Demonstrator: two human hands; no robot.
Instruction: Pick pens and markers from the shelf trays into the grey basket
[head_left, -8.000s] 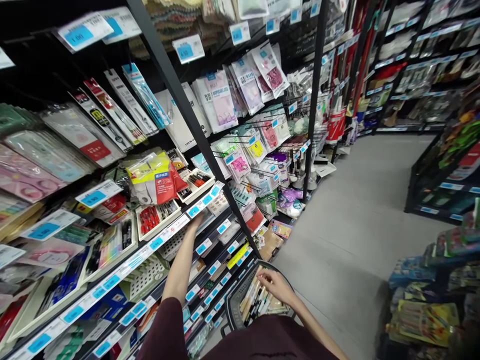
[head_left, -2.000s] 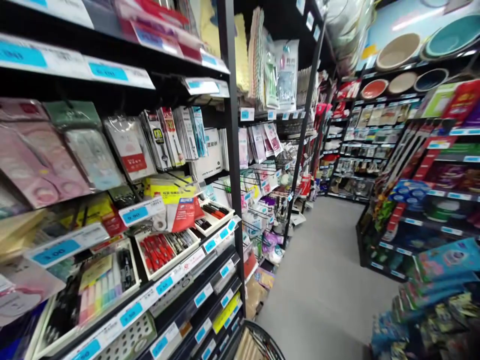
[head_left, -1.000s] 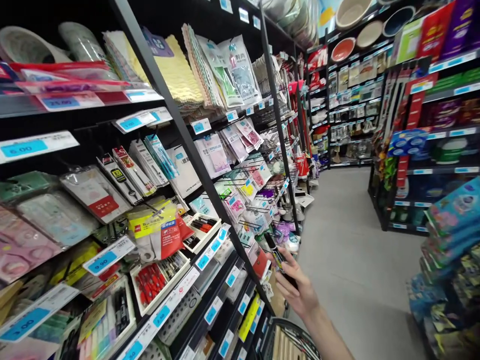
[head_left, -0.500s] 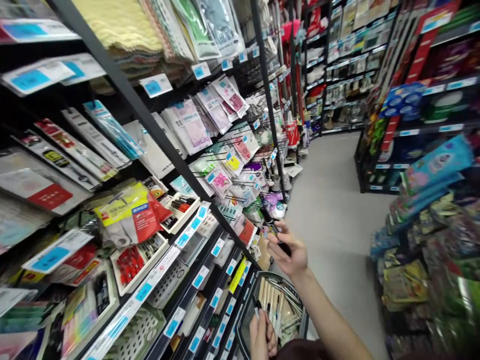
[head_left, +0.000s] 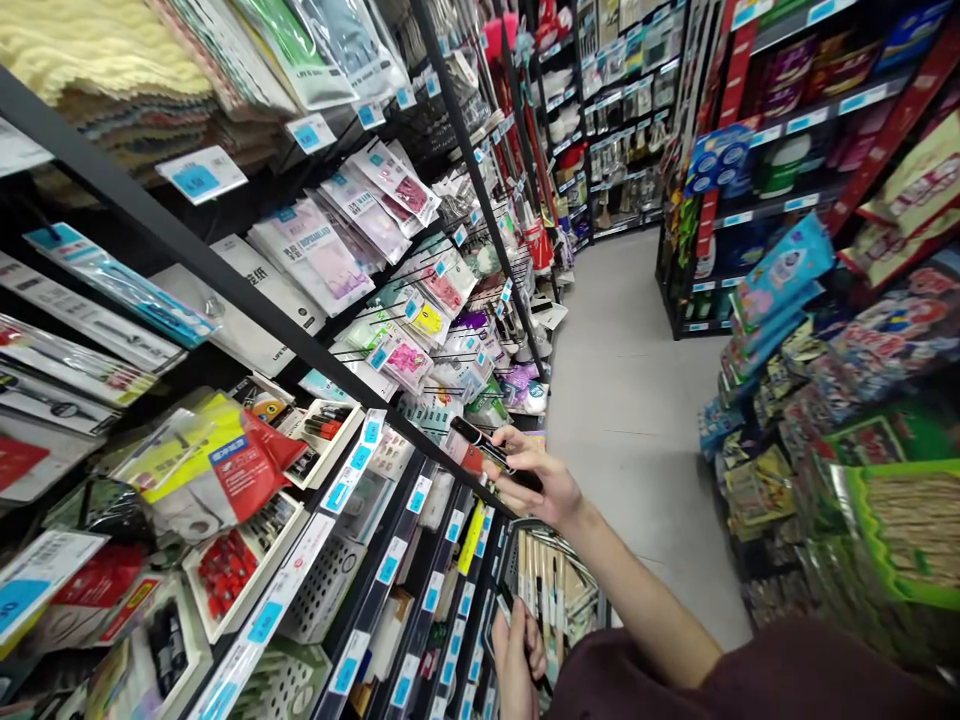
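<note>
My right hand (head_left: 553,490) is raised over the basket, its fingers closed round a black marker pen (head_left: 474,438) that points up and to the left. Lower down, my left hand (head_left: 517,645) is closed on a slim dark pen-like thing (head_left: 504,600); its exact kind is hard to make out. A dark-rimmed shopping basket (head_left: 594,560) sits below and behind both hands, with several long, thin pale and dark items in it. On the shelf to the left, a white tray (head_left: 259,597) bears red pens, and another white tray (head_left: 196,655) has black markers in it.
Shelves with price tags run along the left, carrying packaged gloves (head_left: 319,250), folded cloths (head_left: 97,60) and a yellow-red packet (head_left: 217,450). A grey floor aisle (head_left: 607,400) leads away. Packets, including blue ones (head_left: 787,260), hang on the right.
The view has swung to the right, so the shelf goods sit further left. My right hand has turned, and the black marker shows more plainly in it. My left hand keeps its grip.
</note>
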